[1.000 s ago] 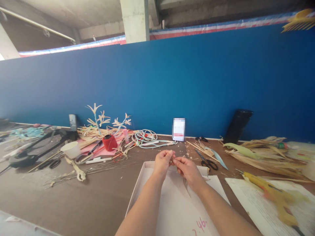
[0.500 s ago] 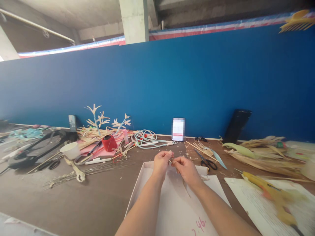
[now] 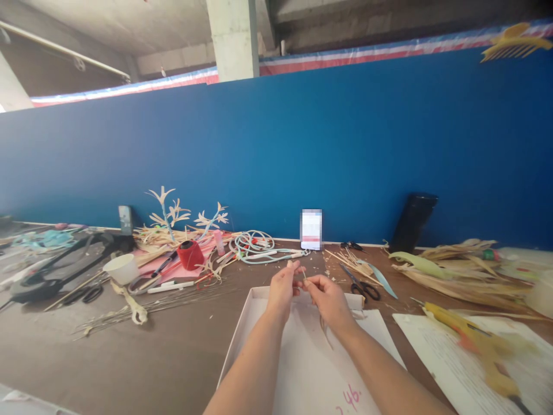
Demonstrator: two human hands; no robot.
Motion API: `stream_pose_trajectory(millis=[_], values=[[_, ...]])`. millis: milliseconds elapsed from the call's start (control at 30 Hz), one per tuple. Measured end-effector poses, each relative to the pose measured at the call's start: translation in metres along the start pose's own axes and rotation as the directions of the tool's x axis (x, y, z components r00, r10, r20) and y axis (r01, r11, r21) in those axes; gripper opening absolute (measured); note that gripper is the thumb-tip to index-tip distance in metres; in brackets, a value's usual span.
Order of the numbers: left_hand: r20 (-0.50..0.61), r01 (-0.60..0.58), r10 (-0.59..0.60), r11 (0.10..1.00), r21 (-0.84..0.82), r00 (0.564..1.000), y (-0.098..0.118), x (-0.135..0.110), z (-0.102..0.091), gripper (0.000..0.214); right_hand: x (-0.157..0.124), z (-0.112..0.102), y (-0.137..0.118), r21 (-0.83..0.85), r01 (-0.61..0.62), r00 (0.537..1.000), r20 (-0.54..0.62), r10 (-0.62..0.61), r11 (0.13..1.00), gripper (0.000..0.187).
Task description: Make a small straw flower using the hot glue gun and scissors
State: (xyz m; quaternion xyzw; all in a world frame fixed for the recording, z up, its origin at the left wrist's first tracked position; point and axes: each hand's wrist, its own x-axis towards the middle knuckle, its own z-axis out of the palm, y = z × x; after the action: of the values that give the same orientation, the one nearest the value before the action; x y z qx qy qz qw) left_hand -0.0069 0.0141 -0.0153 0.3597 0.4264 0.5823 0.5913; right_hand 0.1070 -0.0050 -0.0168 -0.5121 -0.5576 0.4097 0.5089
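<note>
Both of my hands meet above the far end of a shallow white box lid. My right hand pinches a thin pale strip between thumb and forefinger. At the strip's upper end are the fingertips of my left hand, closed on it as far as the small gap shows. Below my right palm a narrow dry strip hangs over the lid; whether it is the same piece I cannot tell. Past my right hand lie black-handled scissors.
Left lie thin wires, a white cup, a red spool and pale flower stems. A phone leans on the blue partition. Right are dry husks and a yellow glue gun on a printed sheet.
My left fingertips have shifted slightly up and away from my right fingertips, so more of the thin strip shows between them. The view has tilted a little.
</note>
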Motion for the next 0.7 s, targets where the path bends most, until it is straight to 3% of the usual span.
stream_pose_trajectory(millis=[233,367,700], values=[[0.046,0.018,-0.017,1.000,-0.020,0.999,-0.0031,-0.0014,0.0024,0.047,-0.0001,-0.0012,-0.0013,0.016,-0.015,0.999,-0.050,0.016,1.000,0.023],[0.110,0.027,-0.017,0.996,-0.087,0.994,-0.0023,-0.0038,0.0037,0.043,0.0009,-0.0009,0.0014,0.022,-0.003,0.999,-0.042,0.004,1.000,0.027],[0.141,0.053,-0.026,0.980,-0.193,0.990,-0.0023,-0.0030,0.0033,0.039,0.0007,-0.0001,0.0030,0.044,-0.015,1.000,-0.007,0.015,0.999,0.028]])
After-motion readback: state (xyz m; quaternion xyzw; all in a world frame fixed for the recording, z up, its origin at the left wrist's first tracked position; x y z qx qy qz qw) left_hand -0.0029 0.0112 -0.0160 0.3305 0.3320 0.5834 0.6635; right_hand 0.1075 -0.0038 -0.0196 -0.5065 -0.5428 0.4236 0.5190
